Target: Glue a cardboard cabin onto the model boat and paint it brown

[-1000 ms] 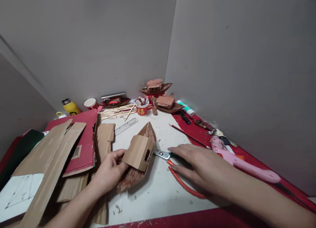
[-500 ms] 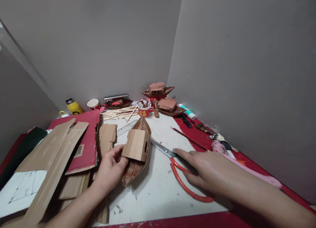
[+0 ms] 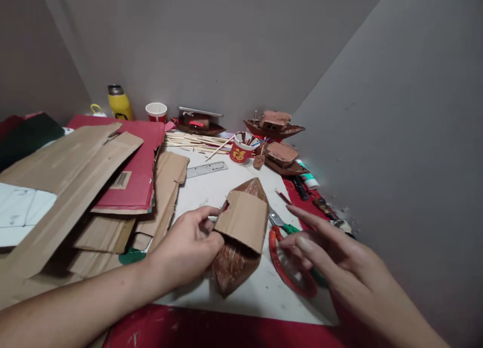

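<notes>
My left hand (image 3: 192, 242) pinches the left side of a small cardboard model boat (image 3: 237, 267), thumb and fingers at the edge of its roof. The boat's hull is painted brown, and a bare curved cardboard roof (image 3: 245, 220) covers its middle, with a notch cut in the roof's left edge. To the right, my right hand (image 3: 332, 257) is open, its fingers apart above a pair of scissors (image 3: 277, 255) with a red and a green handle. The scissors lie on the white sheet (image 3: 196, 197), their blades partly hidden behind the boat.
Cardboard pieces (image 3: 94, 232) and a red cardboard sheet (image 3: 147, 137) pile up at left. Behind are thin wooden sticks (image 3: 196, 142), a ruler (image 3: 207, 169), a paper cup (image 3: 241, 154) with brushes, a yellow bottle (image 3: 119, 104) and finished brown model boats (image 3: 277, 121).
My right hand has let go of the scissors, its fingers now spread above them. The boat has turned slightly in my left hand, and the camera view has shifted.
</notes>
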The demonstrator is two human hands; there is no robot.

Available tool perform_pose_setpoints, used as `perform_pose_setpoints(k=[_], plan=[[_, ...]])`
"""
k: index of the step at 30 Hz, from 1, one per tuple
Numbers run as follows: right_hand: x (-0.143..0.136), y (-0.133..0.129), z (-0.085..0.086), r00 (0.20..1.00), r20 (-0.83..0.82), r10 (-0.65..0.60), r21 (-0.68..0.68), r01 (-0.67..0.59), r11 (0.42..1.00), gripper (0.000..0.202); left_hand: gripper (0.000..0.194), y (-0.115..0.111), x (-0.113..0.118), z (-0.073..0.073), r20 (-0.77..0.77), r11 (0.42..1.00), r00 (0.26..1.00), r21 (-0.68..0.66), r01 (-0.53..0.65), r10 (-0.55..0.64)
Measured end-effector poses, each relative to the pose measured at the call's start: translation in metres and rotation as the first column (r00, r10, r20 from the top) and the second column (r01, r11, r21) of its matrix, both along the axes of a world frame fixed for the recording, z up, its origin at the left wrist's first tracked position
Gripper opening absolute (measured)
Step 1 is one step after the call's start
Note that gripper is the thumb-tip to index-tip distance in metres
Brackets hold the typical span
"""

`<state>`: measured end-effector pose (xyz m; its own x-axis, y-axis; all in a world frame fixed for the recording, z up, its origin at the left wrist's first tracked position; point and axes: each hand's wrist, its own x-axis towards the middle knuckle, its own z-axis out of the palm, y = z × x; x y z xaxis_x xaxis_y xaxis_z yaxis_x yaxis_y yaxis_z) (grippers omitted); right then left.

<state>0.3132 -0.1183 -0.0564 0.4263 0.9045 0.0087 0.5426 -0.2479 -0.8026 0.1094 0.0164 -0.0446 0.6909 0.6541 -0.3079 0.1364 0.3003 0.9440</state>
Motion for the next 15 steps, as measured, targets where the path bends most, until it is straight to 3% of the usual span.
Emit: perform_pose_setpoints(k=[2,4,11,15], plan=[[-0.009,0.002,-0.001,0.975,-0.222,0.004,-0.005,-0.005,1.0,0.061,0.038,-0.006,0.001,0.0,-0.009,0.996,1.0,-0.084,0.002,-0.003],[-0.012,0.005,-0.003,0.947,-0.318,0.044,-0.042,-0.06,0.997,0.066,0.038,-0.011,0.002,-0.001,-0.024,0.989,1.0,-0.15,-0.008,0.004],[-0.015,0.013,0.001,0.969,-0.24,0.059,-0.141,-0.095,0.985,0.074,0.049,-0.018,0.004,-0.004,0.056,0.956,0.998,-0.29,0.039,-0.024],[-0.017,0.014,0.002,0.969,-0.24,0.066,-0.127,-0.099,0.987,0.068,0.046,-0.016,0.002,0.002,0.12,0.926,0.991,-0.365,0.098,-0.058]])
